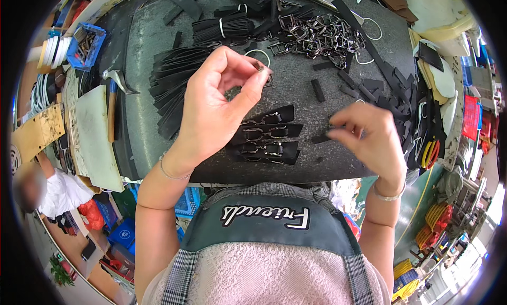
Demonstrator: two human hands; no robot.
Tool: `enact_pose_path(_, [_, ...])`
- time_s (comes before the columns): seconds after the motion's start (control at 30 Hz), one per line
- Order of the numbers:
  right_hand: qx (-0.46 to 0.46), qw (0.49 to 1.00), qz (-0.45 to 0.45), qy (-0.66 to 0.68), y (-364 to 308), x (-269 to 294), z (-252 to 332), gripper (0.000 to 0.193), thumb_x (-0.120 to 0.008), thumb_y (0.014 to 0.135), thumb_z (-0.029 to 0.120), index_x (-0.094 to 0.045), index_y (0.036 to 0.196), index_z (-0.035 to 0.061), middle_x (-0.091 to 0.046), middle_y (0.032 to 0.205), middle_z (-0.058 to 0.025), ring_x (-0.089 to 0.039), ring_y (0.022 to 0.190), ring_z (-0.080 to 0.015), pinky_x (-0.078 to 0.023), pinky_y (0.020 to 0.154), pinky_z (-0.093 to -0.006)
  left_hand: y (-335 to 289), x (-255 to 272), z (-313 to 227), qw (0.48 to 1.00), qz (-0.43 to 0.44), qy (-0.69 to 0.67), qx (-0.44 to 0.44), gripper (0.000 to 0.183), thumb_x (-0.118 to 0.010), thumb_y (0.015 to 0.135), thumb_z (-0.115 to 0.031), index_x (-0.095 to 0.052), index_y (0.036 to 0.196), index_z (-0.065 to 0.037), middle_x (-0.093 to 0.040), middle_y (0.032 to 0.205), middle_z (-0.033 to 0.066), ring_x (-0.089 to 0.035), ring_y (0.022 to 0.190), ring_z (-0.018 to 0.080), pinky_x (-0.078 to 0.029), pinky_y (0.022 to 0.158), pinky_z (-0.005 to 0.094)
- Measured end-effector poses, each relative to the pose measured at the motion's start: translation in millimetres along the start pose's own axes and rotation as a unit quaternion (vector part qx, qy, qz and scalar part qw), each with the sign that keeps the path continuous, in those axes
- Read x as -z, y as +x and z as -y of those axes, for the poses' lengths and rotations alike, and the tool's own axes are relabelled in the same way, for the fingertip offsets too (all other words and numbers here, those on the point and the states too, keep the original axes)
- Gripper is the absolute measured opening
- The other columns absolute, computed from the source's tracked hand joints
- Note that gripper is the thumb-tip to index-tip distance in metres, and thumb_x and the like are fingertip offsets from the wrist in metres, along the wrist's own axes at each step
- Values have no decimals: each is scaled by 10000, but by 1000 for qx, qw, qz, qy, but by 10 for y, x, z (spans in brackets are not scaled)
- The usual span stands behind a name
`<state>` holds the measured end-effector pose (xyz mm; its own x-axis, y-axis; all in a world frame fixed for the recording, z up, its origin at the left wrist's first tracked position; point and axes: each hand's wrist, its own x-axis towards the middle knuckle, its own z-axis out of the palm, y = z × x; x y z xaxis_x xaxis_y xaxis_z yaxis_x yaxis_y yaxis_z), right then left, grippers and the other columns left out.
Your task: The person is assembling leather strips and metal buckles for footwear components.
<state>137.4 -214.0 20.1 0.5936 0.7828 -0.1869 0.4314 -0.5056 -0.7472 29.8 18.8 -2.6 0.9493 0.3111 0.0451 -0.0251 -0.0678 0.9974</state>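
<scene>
My left hand (224, 96) is raised over the dark worktable (296, 75), thumb and forefinger pinched on a small dark metal buckle, mostly hidden by the fingertips. Lower on the right, my right hand (369, 133) is closed, its fingertips on a short black strip (320, 139). Between the hands lie several black straps with metal buckles (264, 132), side by side near the front edge. A fanned stack of black straps (171, 88) spreads to the left of my left hand. Beyond my hands is a heap of loose metal buckles (319, 38).
Small black strips (369, 88) lie scattered on the right, beside a pile of black pieces. A tied bundle of black straps (222, 27) lies at the back. A hammer (112, 101) and a blue crate (87, 46) are at the left. Another person (63, 191) is at far left.
</scene>
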Motion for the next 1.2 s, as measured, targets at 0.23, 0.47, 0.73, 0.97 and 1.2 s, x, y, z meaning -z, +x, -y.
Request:
enact_pose_path(0.23, [137,971,-86,-178,-46,-307,-88,190,-654,657,8,-624,843,35,-591,797,-94,-605,728,-282,-510,628,-353,17,-32,-10,969,-24,186,-158,60,-573,876,10,-518,856,-4,-634,1068,147,-580,923,104,-451,832,249])
enact_pose_path(0.47, [-91,941,-125,302,96,-309,-74,136,-701,750,-13,-672,881,-34,-653,762,-16,-572,664,-42,-466,597,-189,-75,-14,-39,999,21,-42,0,165,-617,831,45,-503,939,-5,-585,861,65,-586,788,107,-473,741,220])
enact_pose_path(0.73, [-84,941,-181,273,141,-414,8,117,-707,744,-18,-667,853,-31,-650,764,-5,-576,671,-40,-470,618,-183,12,-241,-87,974,50,-144,165,332,-680,764,65,-595,1082,22,-637,816,67,-648,760,124,-525,702,226])
enact_pose_path(0.97, [63,959,-250,120,59,-370,79,138,-689,726,-60,-672,852,-5,-677,774,-36,-605,665,-69,-491,623,-209,119,-463,-64,984,131,-31,117,104,-664,799,28,-635,899,25,-660,797,40,-634,767,80,-509,683,200])
enact_pose_path(1.2, [-45,897,-294,327,-32,-127,-61,85,-649,742,-115,-643,810,-64,-674,782,-110,-633,671,-113,-526,636,-222,156,-432,-50,985,93,-27,144,77,-650,806,22,-633,881,21,-669,819,60,-639,706,97,-514,640,209])
